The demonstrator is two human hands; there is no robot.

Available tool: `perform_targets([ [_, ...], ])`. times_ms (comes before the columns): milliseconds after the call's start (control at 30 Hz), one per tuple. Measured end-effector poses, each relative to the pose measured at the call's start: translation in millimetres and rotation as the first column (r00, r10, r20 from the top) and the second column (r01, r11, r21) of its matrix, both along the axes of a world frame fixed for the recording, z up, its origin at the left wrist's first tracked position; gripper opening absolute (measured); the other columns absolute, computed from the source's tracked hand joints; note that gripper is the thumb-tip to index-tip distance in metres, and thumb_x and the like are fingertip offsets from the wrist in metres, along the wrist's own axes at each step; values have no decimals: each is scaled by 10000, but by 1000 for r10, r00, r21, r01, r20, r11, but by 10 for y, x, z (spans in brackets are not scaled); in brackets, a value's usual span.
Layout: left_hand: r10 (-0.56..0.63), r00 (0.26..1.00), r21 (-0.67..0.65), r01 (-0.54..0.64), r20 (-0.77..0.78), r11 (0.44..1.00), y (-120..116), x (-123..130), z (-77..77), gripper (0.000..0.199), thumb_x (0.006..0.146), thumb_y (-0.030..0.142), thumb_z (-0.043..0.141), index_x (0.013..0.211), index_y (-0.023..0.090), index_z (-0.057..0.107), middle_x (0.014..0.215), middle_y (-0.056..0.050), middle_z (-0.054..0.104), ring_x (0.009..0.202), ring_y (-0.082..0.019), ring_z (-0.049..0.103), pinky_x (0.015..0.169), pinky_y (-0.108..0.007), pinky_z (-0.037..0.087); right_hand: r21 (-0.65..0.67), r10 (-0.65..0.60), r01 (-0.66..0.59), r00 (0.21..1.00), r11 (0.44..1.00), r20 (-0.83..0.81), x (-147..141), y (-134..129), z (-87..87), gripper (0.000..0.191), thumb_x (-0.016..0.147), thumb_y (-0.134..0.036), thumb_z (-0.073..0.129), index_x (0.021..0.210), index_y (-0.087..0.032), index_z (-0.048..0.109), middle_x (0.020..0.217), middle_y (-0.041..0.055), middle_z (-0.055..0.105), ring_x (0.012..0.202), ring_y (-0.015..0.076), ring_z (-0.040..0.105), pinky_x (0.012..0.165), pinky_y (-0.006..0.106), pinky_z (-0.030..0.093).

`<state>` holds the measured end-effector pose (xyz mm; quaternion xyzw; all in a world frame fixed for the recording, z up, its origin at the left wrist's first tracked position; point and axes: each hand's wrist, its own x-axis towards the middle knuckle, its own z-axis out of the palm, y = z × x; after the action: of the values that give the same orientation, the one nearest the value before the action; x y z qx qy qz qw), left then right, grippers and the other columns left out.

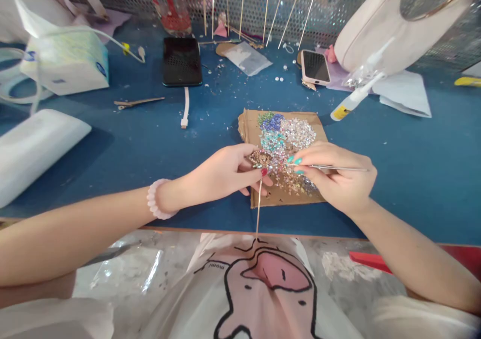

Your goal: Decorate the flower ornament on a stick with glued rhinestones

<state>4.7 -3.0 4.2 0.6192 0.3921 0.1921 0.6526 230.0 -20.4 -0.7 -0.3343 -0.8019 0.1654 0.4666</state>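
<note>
My left hand [229, 172] pinches a small brown ornament [260, 158] dotted with shiny bits, mounted on a thin stick [259, 206] that hangs down past the table edge. In my right hand [338, 176] is a slim metal tool, perhaps tweezers [340, 168], held like a pen with its tip close to the ornament. Beneath both hands lies a piece of cardboard [283, 198]. Heaps of tiny rhinestones cover it: clear ones [298, 132], blue ones [272, 122], turquoise ones [271, 141] and multicoloured ones. My fingers hide part of the ornament and some stones.
A glue bottle [347, 106] lies right of the cardboard. Two phones, a black one [182, 61] and a pink-cased one [314, 67], rest farther back. A hair clip [138, 102], a tissue pack [71, 60] and a white device [37, 151] occupy the left. Several upright sticks [242, 8] stand behind.
</note>
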Motion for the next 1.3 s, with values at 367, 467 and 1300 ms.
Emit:
perform_targets([
  [367, -4, 1000, 3, 4, 28, 1000, -32, 7, -12, 157, 892, 175, 563, 1047, 167, 590, 857, -23, 773, 759, -181, 758, 530, -184, 540, 97, 0, -10, 995, 995, 104, -12, -2, -40, 157, 844, -141, 698, 901, -287, 681, 813, -11, 720, 780, 178, 696, 730, 356, 583],
  [467, -1, 999, 1, 1, 37, 1000, -34, 12, -7, 149, 886, 171, 561, 1033, 172, 585, 849, -18, 772, 757, -183, 758, 532, -189, 540, 99, 3, -14, 994, 995, 109, -24, -10, -29, 156, 850, -140, 690, 899, -288, 679, 816, -9, 719, 784, 177, 698, 733, 357, 582],
  [1300, -28, 1000, -6, 28, 1, 1000, -39, 9, 47, 189, 899, 126, 542, 1084, 135, 580, 860, -36, 766, 772, -155, 752, 546, -160, 540, 249, 44, -84, 986, 965, 162, -24, 21, -40, 261, 765, -22, 724, 921, -218, 652, 837, 24, 731, 767, 174, 702, 729, 351, 598],
])
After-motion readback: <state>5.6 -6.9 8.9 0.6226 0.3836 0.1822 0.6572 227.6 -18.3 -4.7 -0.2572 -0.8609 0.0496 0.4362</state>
